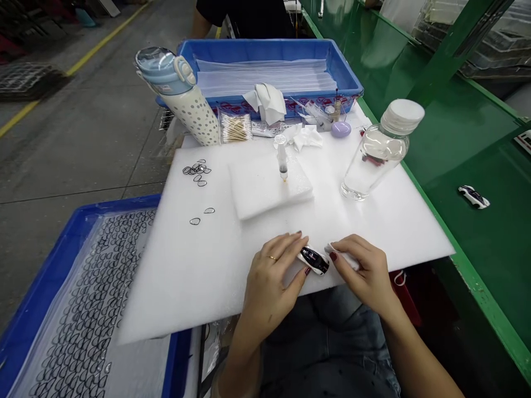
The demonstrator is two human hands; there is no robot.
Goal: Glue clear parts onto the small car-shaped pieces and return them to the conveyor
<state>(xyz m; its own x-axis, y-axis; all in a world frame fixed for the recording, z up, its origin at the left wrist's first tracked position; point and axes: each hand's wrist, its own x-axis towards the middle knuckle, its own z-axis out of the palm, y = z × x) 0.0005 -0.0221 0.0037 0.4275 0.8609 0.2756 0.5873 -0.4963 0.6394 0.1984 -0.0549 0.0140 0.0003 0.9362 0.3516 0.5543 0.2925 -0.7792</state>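
Near the front edge of the white foam sheet, my left hand grips a small toy car with a white body and black top, thumb on one side and fingers on the other. Just to its right, my right hand pinches a folded white wipe, its tip close to the car's end. Whether wipe and car touch I cannot tell. Behind my hands lies a smaller foam pad with a syringe standing on it. Thin black rings lie loose on the left.
A clear bottle of liquid stands at right; a dotted flask, cotton swabs and crumpled tissue line the back before a blue bin. Another toy car rests on the green bench. A blue tray holds many rings.
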